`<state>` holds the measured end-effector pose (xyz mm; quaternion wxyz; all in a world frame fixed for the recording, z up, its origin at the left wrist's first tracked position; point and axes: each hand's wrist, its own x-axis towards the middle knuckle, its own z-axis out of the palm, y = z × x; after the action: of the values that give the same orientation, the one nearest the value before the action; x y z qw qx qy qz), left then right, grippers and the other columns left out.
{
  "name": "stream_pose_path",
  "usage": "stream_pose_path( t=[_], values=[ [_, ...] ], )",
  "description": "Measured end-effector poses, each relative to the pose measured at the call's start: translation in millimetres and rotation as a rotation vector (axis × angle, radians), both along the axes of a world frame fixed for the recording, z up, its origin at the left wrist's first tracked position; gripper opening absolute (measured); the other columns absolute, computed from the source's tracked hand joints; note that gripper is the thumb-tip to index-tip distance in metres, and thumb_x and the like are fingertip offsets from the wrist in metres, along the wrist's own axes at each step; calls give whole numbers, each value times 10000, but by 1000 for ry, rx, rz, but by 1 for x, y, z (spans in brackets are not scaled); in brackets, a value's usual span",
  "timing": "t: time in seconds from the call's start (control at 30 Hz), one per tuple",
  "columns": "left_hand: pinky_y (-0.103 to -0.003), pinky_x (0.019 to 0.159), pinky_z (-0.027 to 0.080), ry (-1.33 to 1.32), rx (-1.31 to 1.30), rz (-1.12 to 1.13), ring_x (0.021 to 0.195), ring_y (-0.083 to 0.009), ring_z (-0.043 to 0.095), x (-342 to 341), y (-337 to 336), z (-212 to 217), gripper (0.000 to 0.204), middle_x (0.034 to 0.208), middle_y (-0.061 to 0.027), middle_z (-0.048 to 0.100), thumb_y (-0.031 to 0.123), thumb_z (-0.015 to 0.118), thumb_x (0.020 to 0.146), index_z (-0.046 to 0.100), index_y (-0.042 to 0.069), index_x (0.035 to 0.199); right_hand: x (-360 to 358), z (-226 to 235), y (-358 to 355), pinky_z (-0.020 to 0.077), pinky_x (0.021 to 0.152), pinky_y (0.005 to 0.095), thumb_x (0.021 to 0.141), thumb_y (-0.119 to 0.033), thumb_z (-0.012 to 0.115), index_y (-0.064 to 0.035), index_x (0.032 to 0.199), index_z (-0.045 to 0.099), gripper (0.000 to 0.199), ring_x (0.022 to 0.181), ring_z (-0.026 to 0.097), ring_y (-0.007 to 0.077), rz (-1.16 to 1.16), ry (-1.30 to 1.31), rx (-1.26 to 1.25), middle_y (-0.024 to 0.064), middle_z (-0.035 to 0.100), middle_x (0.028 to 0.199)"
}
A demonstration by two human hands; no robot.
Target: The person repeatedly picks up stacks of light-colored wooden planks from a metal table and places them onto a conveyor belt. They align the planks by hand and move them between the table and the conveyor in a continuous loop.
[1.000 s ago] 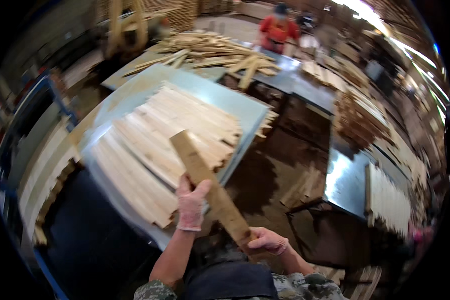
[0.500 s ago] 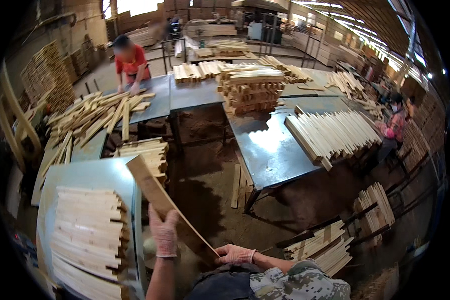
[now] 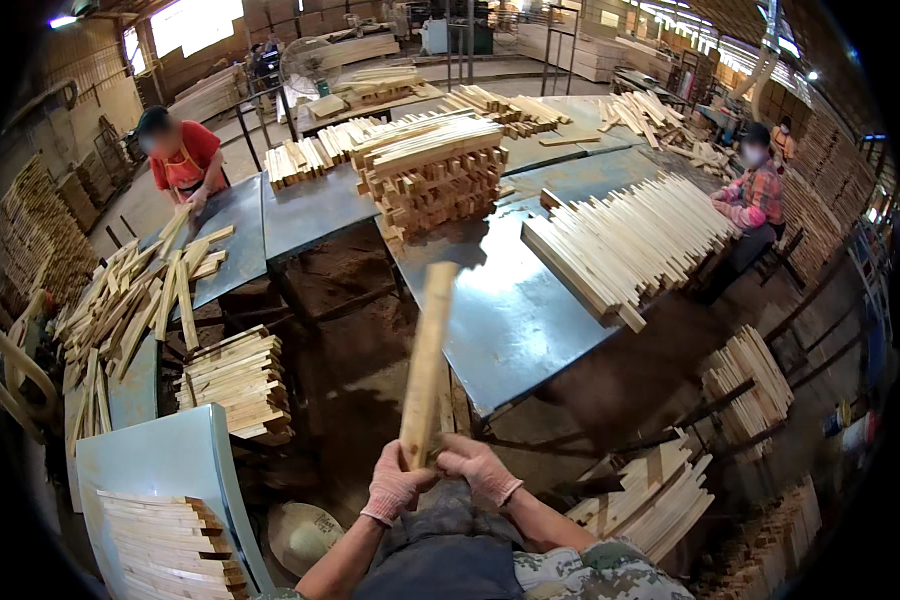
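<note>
A long, narrow wooden board (image 3: 428,365) stands steeply tilted in front of me, its upper part a little blurred. My left hand (image 3: 400,484), in a pale knit glove, is closed round the board's lower end. On the other side, my right hand (image 3: 480,470), gloved alike, has its fingers bent in against the board's lower right edge; its fingertips are partly hidden. To the left, a row of wooden strips (image 3: 160,540) lies on a pale blue-grey metal tabletop (image 3: 155,455).
Ahead is a metal table (image 3: 500,330) bearing a row of pale strips (image 3: 640,240) and a tall strip stack (image 3: 430,170). Loose strips (image 3: 120,310) pile up at the left. A person in red (image 3: 185,160) and one in plaid (image 3: 755,190) stand at the tables. Bundles (image 3: 640,500) lie low right.
The board has swung from leaning left to nearly upright, and moved right. My left hand has shifted down and right to its lower end, close beside my right hand. The view has turned.
</note>
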<state>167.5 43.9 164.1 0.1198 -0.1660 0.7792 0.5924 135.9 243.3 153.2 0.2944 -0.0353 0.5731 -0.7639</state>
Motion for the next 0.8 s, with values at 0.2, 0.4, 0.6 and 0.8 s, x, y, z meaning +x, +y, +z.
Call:
stream_pose_path(
  t=[0.2, 0.4, 0.6, 0.8],
  values=[
    [-355, 1046, 531, 32, -252, -439, 1186, -266, 686, -60, -23, -30, 907, 1280, -178, 693, 361, 905, 724, 525, 65, 1493, -63, -43, -37, 559, 766, 338, 971, -228, 732, 38, 1096, 735, 294, 858, 685, 169, -571, 25, 269, 82, 746, 967],
    [-369, 1135, 484, 59, 3, -234, 1366, -304, 616, -140, -114, -68, 852, 1486, -216, 617, 498, 762, 918, 471, 40, 1575, -141, -49, -62, 526, 747, 314, 939, -213, 751, 51, 1046, 725, 286, 810, 640, 154, -683, -39, 214, 46, 722, 936],
    [-323, 1001, 538, 86, 90, 126, 1138, -186, 682, -209, -230, -67, 593, 1296, -140, 723, 257, 774, 948, 615, -36, 1438, -262, -22, -89, 587, 788, 358, 953, -207, 690, 54, 1085, 700, 293, 828, 709, 198, -681, -10, 197, 70, 728, 955],
    [-315, 916, 549, -44, 246, 320, 1051, -190, 687, -222, -290, -98, 597, 1301, -160, 720, 242, 755, 946, 608, -78, 1429, -401, 17, -101, 555, 639, 334, 955, -278, 736, 7, 1052, 713, 302, 723, 675, 164, -687, 66, 271, 67, 708, 886]
  ],
)
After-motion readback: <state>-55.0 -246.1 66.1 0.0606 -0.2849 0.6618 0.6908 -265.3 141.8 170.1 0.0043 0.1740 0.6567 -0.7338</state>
